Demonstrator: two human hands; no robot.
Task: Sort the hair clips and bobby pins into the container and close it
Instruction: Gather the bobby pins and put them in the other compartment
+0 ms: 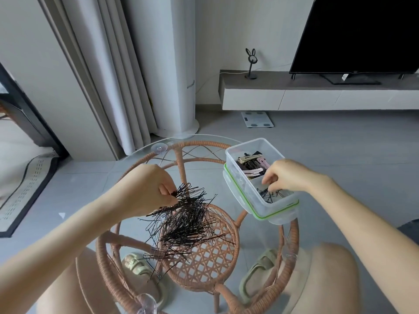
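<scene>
Bobby pins (188, 223) lay in a loose, tangled black heap left of the container (249, 146). They looked likely to snag, so the bunch pinched in the left hand (149, 189) could drag strays to the floor. The container, resting on its lid (278, 215), seemed near the table's edge; a push from the right hand (285, 175) might tip it. That hand's fingers curled into its near compartment over a few pins; whether they held any could not be told.
</scene>
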